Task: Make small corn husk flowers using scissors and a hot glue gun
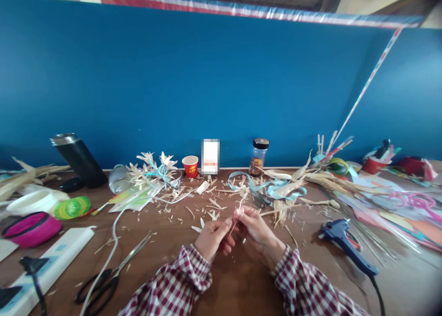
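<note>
My left hand [211,238] and my right hand [258,231] meet above the middle of the table. Between their fingertips runs a thin stem [233,227], dark and narrow like a wire. A pale husk piece [242,200] sticks up above the right fingertips, and the right thumb and forefinger pinch at its base. The left thumb and forefinger close on the stem lower down. How the husk joins the stem is hidden by the fingers. Small pale husk petals [198,227] lie just beyond the left hand.
Scissors [115,271] and a white power strip [65,256] lie at left, with a white cable [113,242] crossing. Husk flowers [155,171], a red paper cup [190,167] and a jar [257,157] stand behind. A blue glue gun [348,247] rests at right near dried husks [321,180].
</note>
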The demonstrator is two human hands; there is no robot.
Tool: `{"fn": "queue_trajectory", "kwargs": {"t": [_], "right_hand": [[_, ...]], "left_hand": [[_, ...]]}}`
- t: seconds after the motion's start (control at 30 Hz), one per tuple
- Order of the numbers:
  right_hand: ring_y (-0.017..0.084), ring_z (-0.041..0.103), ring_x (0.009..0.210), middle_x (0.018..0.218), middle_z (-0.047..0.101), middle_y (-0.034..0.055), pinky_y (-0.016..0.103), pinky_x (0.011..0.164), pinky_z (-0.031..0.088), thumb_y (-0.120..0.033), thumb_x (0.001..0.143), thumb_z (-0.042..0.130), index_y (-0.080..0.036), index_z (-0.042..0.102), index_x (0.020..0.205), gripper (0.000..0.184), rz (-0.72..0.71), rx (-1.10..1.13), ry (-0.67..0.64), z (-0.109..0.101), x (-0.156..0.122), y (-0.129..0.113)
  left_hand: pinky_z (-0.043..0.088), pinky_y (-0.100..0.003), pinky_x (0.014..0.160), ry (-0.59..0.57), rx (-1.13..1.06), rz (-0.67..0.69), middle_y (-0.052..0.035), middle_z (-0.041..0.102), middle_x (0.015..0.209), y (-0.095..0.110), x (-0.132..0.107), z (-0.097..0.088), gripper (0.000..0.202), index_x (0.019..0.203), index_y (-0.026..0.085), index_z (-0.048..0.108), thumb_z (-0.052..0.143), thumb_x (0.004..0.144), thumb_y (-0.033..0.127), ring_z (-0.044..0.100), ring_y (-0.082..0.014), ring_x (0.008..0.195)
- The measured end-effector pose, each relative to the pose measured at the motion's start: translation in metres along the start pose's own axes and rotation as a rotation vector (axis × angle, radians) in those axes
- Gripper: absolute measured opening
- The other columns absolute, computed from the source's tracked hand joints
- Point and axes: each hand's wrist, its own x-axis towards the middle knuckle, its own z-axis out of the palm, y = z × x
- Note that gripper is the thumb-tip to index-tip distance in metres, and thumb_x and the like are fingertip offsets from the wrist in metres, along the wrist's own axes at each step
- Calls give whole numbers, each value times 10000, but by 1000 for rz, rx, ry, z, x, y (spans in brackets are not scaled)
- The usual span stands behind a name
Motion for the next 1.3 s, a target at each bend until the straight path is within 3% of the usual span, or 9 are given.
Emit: {"fn": "queue_trajectory", "kwargs": {"t": [0.1, 0.2, 0.3, 0.37, 0.6, 0.77, 1.0, 1.17, 1.3], "right_hand": [[93, 528, 555, 579, 584, -15, 199, 502, 413, -312, 646, 724, -154, 579, 553, 235, 28, 8, -32, -1, 0, -1], [78, 518, 548, 572, 586, -16, 185, 520, 405, -296, 628, 741, -150, 595, 552, 220, 37, 9, -27, -4, -1, -2], [66, 501, 513, 541, 581, -20, 185, 531, 405, -286, 607, 757, -140, 593, 551, 226, 57, 5, -47, -4, -1, 1], [73, 503, 499, 536, 583, -21, 205, 532, 413, -287, 592, 763, -141, 588, 558, 231, 82, 1, -57, -4, -2, 4], [90, 551, 525, 562, 619, -18, 202, 521, 417, -262, 554, 785, -160, 576, 548, 232, 91, -2, 34, 3, -3, 6], [150, 623, 700, 710, 686, 35, 212, 546, 437, -277, 594, 764, -173, 566, 601, 224, 107, 0, 37, -1, -4, 1], [136, 621, 786, 779, 688, 18, 185, 550, 446, -276, 647, 734, -183, 564, 650, 194, 28, 74, 121, -19, 3, -12], [127, 614, 718, 732, 662, 9, 181, 503, 445, -323, 616, 748, -180, 584, 658, 222, -14, 35, 195, -21, 6, -19], [113, 603, 667, 697, 652, 4, 163, 463, 430, -290, 618, 750, -171, 576, 632, 211, 6, 46, 186, -18, 5, -17]], "left_hand": [[271, -176, 304, 99, 136, 148, -29, 618, 536, 2, 0, -2, 458, 811, 115, 636, 449, 785, 532, 413, -60, 290], [353, -200, 380, 235, 255, 382, -58, 652, 740, 7, -3, -5, 361, 856, 134, 656, 481, 803, 445, 474, -73, 406], [453, -256, 607, 227, 373, 562, -72, 628, 870, 13, -7, -5, 266, 921, 170, 685, 569, 769, 355, 563, -147, 689], [448, -273, 664, 187, 427, 609, -59, 606, 803, 16, -8, -4, 243, 935, 194, 697, 599, 753, 321, 549, -164, 744], [436, -235, 543, 308, 305, 545, -35, 607, 645, 16, -8, -6, 189, 694, 172, 710, 618, 730, 333, 543, -139, 598], [408, -179, 424, 365, -96, 311, 2, 595, 531, 17, -1, -14, 225, 655, 129, 653, 687, 653, 352, 520, -88, 464], [450, -121, 424, 494, -517, 220, 2, 634, 565, 28, 9, -36, 202, 672, 112, 652, 771, 549, 218, 570, -58, 475], [541, -198, 651, 353, -600, 297, -79, 691, 811, 33, 9, -43, 204, 874, 106, 665, 678, 685, 179, 656, -132, 743], [540, -259, 725, 235, -603, 313, -114, 669, 960, 34, 8, -42, 290, 954, 107, 654, 605, 756, 313, 634, -178, 882]]}}
